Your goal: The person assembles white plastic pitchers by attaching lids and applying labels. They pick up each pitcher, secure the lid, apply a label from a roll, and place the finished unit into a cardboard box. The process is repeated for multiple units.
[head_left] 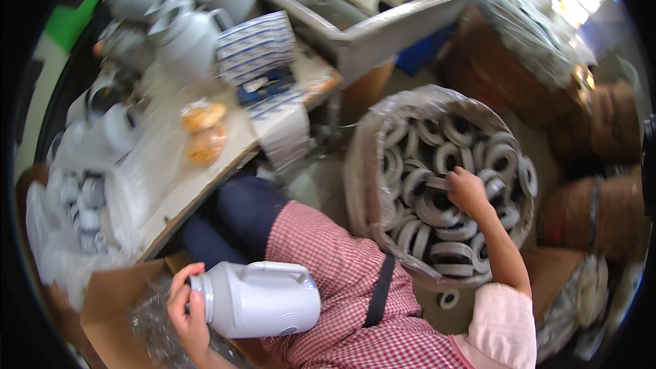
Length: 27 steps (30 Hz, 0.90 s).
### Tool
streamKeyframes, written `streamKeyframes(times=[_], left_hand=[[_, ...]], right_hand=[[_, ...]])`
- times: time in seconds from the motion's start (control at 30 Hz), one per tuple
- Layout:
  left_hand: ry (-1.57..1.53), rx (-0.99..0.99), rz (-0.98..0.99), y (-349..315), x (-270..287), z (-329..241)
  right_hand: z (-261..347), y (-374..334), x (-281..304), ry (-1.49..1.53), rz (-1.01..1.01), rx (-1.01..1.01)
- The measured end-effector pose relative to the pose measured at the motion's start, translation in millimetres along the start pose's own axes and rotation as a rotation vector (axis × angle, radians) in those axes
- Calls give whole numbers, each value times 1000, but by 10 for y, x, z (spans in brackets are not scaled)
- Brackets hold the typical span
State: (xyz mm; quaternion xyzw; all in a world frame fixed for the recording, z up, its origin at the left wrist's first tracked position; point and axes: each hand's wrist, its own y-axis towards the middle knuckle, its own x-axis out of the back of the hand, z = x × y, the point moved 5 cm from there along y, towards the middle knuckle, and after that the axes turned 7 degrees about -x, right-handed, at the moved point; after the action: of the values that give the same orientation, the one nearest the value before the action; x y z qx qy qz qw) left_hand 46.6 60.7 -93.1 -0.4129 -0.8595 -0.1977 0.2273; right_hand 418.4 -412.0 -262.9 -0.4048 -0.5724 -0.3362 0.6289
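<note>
My left hand (pixel 189 307) is wrapped round the neck of a pale grey plastic jug (pixel 263 301), which lies on its side above my lap. The jug's handle faces up and its neck points left. In a large round bin (pixel 360 184) lined with clear plastic lies a heap of grey plastic rings (pixel 451 251). My right hand (pixel 468 190) reaches into this bin, its fingers closed at the edge of a grey ring (pixel 439 182) near the middle of the heap.
On the table to the left are several grey jugs (pixel 184 41), a wrapped pack of orange-brown food (pixel 203 133) and a blue-and-white patterned box (pixel 256 48). A cardboard box (pixel 113 307) stands at lower left. Brown sacks (pixel 581 215) stand right; a loose ring (pixel 449 298) lies below the bin.
</note>
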Motion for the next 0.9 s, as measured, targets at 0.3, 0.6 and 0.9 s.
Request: streamKeyframes(times=[0.3,0.6,0.9], left_hand=[[-65,31,-139,-145,185,51],[-424,283,-774,-680,602,747],[-1022,517,-801,-721,213,1378]], right_hand=[[2539,332,637,1350,608,190],[3081,17,581,687,553,622],[3907,-336,1000,1209,523,710]])
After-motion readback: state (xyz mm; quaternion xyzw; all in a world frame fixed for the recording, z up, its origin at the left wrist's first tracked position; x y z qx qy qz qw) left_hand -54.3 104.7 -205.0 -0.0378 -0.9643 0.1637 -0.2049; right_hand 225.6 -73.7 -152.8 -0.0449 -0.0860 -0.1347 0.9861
